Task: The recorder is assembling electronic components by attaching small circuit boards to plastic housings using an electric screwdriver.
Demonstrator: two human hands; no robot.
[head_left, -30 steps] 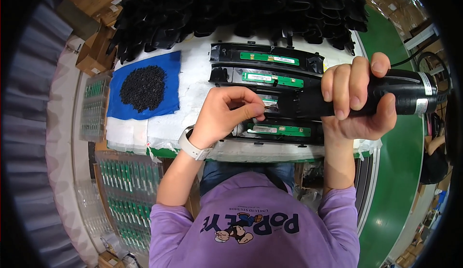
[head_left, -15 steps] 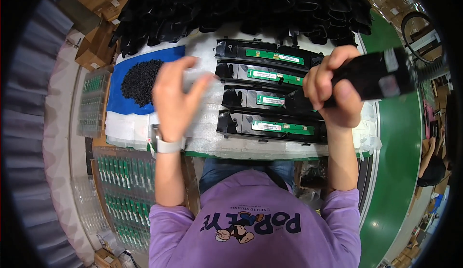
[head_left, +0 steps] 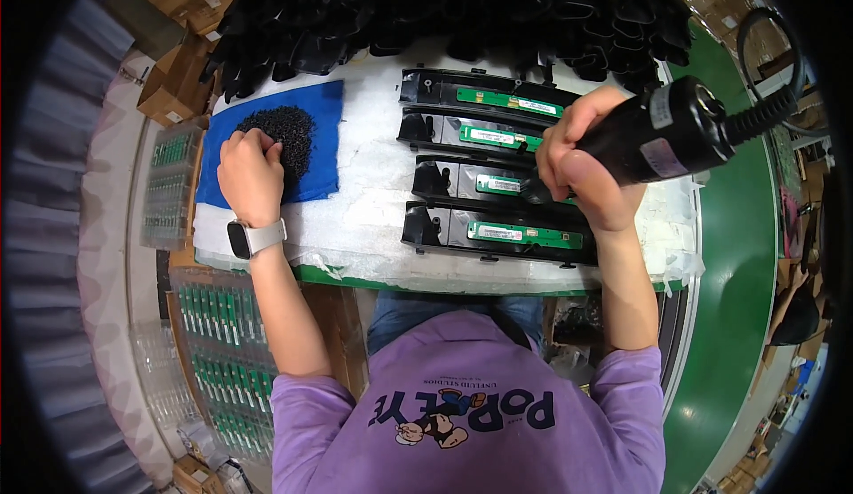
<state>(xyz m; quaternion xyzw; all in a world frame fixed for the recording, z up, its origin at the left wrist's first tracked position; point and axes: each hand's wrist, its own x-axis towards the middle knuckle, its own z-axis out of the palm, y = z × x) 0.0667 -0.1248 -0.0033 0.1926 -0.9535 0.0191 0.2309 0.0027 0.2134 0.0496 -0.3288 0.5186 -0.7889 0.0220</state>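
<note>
Across the white desk (head_left: 369, 165), my left hand (head_left: 251, 174) has left the black strips (head_left: 455, 223) for the dark pile (head_left: 300, 143), seemingly gathering pieces; its grip I cannot tell. My right hand (head_left: 591, 187) wraps the black tool (head_left: 680, 130).

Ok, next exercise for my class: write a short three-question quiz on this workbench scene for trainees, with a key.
1. How many long black housings lie side by side on the bench?
2. What does the right grip hold? a) a cardboard box; b) a black corded tool; c) a green board
3. Where is the left grip?

Key: 1. Four. 2. b. 3. At the pile of small black parts on the blue cloth.
</note>
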